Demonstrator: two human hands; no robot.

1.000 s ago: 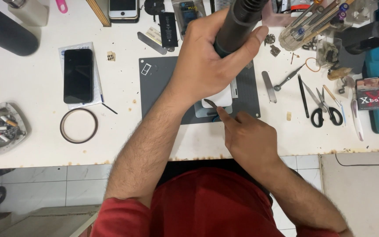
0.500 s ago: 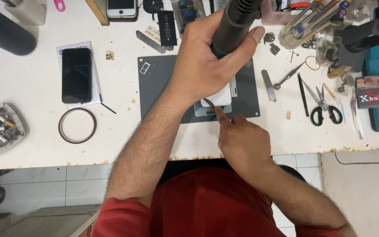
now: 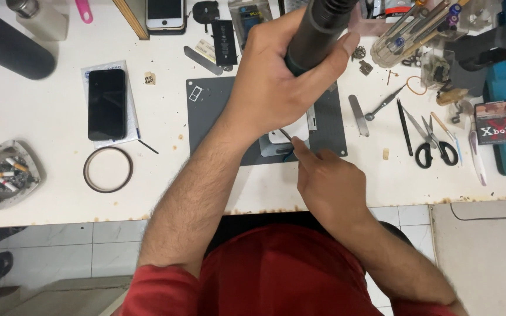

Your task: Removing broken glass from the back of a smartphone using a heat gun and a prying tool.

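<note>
Gripping black tool handle (image 3: 317,29): left hand (image 3: 276,82) | right hand (image 3: 329,181) pinches tweezers (image 3: 286,136) at white device (image 3: 291,131) beneath

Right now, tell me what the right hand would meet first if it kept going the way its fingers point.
The right hand points up and left with a thin tool. It would first meet the small white part on the grey mat, probably; depth is unclear under the left hand.

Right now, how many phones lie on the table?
2: a black phone at left on a white sheet, a white-framed phone at the top edge. The hands may hide more.
</note>
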